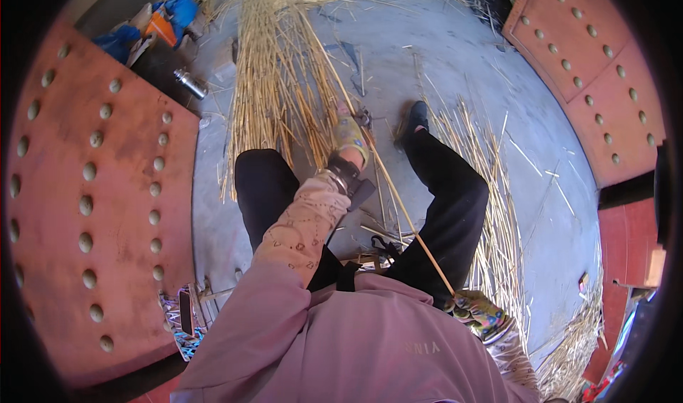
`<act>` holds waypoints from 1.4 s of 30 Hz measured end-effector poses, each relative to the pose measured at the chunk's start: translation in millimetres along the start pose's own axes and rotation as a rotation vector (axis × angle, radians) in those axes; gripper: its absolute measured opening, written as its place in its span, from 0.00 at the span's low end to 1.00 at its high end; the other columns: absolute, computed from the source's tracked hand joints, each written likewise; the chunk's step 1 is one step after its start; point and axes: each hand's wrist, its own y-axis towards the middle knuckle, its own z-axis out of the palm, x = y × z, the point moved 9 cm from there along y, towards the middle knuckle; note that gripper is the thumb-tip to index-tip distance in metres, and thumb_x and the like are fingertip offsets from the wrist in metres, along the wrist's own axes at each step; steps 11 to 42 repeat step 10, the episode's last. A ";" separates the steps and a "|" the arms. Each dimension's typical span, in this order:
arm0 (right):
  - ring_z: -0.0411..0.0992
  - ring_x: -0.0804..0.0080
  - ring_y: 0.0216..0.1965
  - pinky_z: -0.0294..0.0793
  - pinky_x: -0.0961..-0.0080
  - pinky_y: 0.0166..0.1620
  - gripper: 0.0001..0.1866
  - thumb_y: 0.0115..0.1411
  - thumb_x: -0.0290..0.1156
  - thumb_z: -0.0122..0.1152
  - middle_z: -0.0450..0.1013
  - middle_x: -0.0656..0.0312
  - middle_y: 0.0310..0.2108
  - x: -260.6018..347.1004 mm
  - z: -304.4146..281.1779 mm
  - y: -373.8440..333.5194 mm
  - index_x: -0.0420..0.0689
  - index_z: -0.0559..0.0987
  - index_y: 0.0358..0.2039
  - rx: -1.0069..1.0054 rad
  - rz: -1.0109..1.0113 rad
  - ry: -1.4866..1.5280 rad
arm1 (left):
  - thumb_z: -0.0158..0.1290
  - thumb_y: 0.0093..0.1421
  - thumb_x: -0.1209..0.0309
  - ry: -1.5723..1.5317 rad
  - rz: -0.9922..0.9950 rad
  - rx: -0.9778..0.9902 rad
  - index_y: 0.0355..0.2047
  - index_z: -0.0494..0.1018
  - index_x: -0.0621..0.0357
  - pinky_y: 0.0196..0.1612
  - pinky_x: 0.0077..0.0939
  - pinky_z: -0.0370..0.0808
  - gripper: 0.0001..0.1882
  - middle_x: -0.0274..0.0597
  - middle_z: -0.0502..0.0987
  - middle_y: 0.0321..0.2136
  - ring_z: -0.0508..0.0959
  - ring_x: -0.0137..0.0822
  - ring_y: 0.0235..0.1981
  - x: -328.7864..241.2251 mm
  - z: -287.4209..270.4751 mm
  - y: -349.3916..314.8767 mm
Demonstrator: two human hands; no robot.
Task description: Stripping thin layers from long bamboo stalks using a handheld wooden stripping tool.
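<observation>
A long, thin reed stalk (409, 218) runs slantwise between my knees, from the far pile to my right hip. My right hand (482, 313), in a patterned fabric glove, is closed round its near end. Farther out, my left hand (348, 131), in a yellow-green glove with pinkish fingertips, is closed at the same stalk; part of its grip is hidden. Just beside those fingers sits a small dark metal fitting (364, 118), which the stalk passes. A thick layer of straw-coloured reeds (267, 83) lies under and left of my left hand.
More loose stalks (491, 189) lie right of my bent right leg. Orange-red studded panels stand at left (121, 189) and right (590, 69). A silver flask (190, 83) lies near blue and orange bags (167, 22). A phone (186, 310) is at lower left.
</observation>
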 end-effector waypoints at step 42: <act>0.51 0.83 0.08 0.50 0.87 0.11 0.10 0.55 0.36 0.46 0.56 0.70 0.11 124.7 39.0 70.7 0.42 0.69 0.27 -0.117 -0.454 -0.002 | 0.42 0.46 0.39 0.095 -0.104 0.057 0.17 0.63 0.52 0.05 0.23 0.58 0.27 0.33 0.62 0.06 0.62 0.32 0.04 76.7 94.7 -124.6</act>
